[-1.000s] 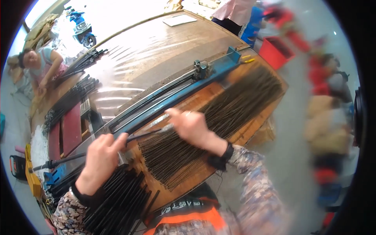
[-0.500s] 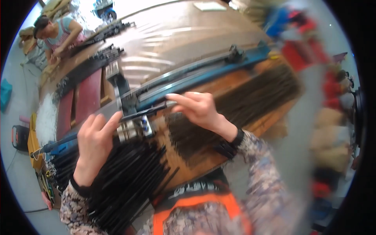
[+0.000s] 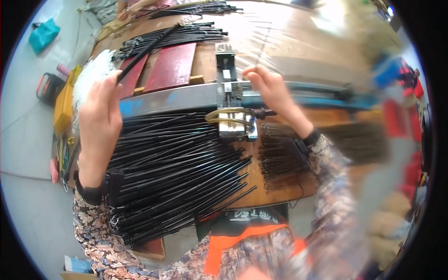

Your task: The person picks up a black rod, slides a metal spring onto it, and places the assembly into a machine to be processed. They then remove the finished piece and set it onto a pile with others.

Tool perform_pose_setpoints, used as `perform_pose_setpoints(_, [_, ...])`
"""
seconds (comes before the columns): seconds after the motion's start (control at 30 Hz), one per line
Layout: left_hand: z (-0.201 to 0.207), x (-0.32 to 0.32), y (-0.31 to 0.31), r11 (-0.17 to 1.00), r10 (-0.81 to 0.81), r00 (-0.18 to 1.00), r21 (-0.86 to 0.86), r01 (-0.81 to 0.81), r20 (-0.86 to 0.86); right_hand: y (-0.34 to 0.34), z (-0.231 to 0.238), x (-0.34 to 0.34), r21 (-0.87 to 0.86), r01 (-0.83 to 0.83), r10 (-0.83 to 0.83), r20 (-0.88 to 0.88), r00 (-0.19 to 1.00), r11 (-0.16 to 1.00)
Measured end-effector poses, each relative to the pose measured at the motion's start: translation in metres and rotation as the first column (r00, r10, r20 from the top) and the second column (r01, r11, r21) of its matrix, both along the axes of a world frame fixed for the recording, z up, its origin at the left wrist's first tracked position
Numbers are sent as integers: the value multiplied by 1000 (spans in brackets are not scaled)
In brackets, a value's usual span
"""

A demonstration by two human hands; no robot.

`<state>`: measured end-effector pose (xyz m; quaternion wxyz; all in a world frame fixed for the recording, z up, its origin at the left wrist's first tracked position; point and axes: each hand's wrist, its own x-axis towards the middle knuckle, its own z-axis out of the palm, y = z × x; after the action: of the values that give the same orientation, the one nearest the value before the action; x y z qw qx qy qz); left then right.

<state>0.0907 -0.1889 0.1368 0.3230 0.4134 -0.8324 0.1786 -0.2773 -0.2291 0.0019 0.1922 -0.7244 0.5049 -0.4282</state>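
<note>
My left hand (image 3: 99,119) is closed round the lower end of a black tube (image 3: 148,50), which slants up and away to the right. A thin wire coil (image 3: 192,16) shows at the tube's far end. My right hand (image 3: 270,88) pinches the end of a long thin spring (image 3: 262,45), blurred, which rises from the fingertips over the table. Between the hands stands a metal clamp fixture (image 3: 227,88) with a yellowish hose loop (image 3: 214,115). My right hand is just right of the fixture.
Many black tubes (image 3: 182,158) lie in front of the fixture, beside a pile of thin springs (image 3: 282,163). A metal rail (image 3: 172,101) crosses the table. Dark red boards (image 3: 170,67) and more black tubes (image 3: 200,33) lie beyond. A yellow box (image 3: 64,109) stands at left.
Both hands were together on a dark rod at the fixture. They are now apart, the left raising the black tube, the right holding the spring. The view has turned left.
</note>
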Motion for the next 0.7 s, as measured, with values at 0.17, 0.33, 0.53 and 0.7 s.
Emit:
perform_pose_setpoints(0.17, [-6,49,19,994,66,995,95,-58,-75,-37,20,27,-153,-213,172,-242,955,965])
perform_pose_setpoints(0.33, [-29,70,28,967,147,986,222,-127,-77,-30,22,27,-68,-42,31,-150,988,997])
perform_pose_setpoints(0.53, [-39,45,13,974,63,989,226,-31,-135,-35,14,9,-196,-84,12,-340,940,977])
perform_pose_setpoints(0.7, [-41,50,14,970,82,992,237,-57,-100,-35,17,26,-101,-178,93,-558,825,979])
